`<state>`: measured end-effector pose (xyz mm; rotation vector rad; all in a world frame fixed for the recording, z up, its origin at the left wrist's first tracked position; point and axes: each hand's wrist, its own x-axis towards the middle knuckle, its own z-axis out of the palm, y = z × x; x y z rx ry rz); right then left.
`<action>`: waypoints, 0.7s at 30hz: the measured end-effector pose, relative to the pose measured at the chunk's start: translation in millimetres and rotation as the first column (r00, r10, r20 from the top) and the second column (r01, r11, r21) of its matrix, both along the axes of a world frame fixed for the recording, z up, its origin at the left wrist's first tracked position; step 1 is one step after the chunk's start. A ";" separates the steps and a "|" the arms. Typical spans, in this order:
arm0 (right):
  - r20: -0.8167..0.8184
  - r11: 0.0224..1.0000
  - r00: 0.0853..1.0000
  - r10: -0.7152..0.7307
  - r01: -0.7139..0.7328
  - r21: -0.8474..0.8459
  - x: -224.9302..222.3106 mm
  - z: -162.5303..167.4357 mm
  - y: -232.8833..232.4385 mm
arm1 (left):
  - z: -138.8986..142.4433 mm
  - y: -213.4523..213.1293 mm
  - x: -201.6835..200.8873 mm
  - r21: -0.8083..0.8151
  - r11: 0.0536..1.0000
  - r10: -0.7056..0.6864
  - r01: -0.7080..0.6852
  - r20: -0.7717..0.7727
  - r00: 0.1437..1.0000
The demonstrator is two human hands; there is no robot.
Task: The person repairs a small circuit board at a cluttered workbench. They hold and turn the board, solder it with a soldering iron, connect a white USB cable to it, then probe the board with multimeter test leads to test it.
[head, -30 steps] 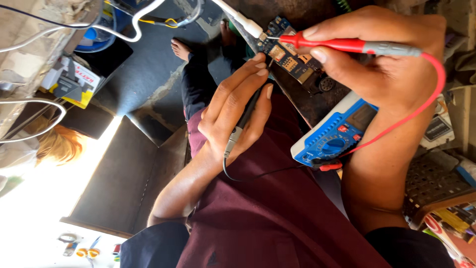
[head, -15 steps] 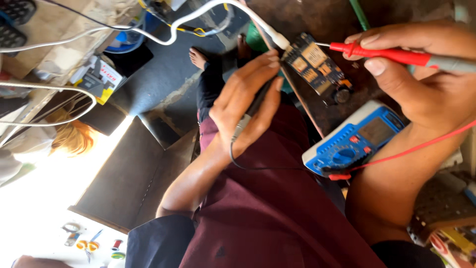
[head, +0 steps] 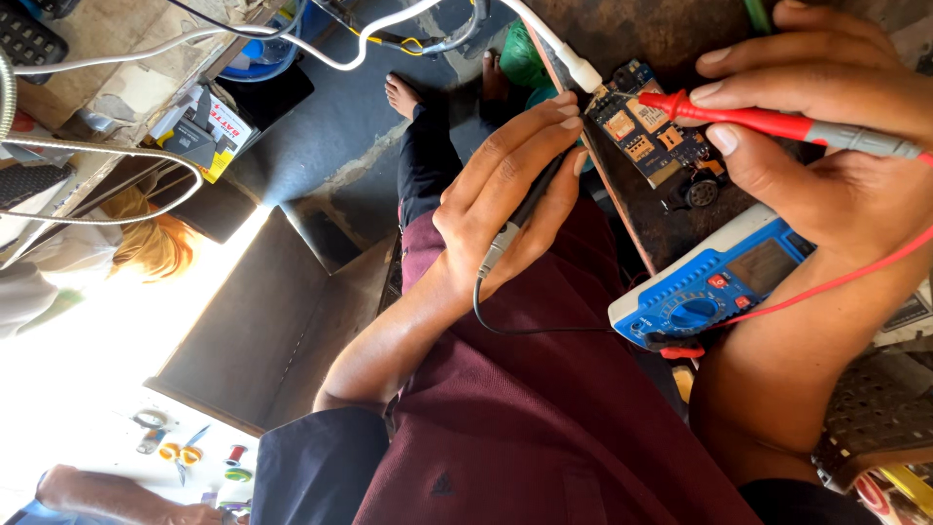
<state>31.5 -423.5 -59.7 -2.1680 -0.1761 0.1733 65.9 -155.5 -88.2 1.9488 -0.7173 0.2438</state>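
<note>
Pinching the black probe [head: 530, 209] in the left hand [head: 505, 204], keeping its tip on the circuit board [head: 646, 136] at the bench [head: 661, 39] edge. Pinching the red probe [head: 768, 122] in the right hand [head: 826, 185], now landing its tip on the board. Probably measuring.

Sharp daylight view; overexposed glare washes out lower left.

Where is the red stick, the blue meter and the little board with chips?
red probe [head: 748, 119], head view, on its red shaft.
blue meter [head: 714, 282], head view, on its blue case.
circuit board [head: 649, 136], head view, on the chips at its middle.
</note>
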 end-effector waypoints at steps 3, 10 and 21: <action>-0.017 1.000 1.000 -0.002 0.001 -0.015 2.0 1.0 1.6 | 1.6 -0.8 -1.3 -0.032 0.999 0.012 -0.014 -0.055 0.998; -0.008 0.996 0.999 0.041 -0.042 -0.077 4.4 0.9 -0.2 | -0.2 -2.3 -0.7 -0.020 1.000 0.011 -0.011 -0.029 1.000; 0.014 0.990 0.994 0.107 -0.105 -0.099 -4.3 -5.9 -10.4 | -1.2 -0.4 -0.9 0.000 1.000 -0.009 0.009 -0.022 1.000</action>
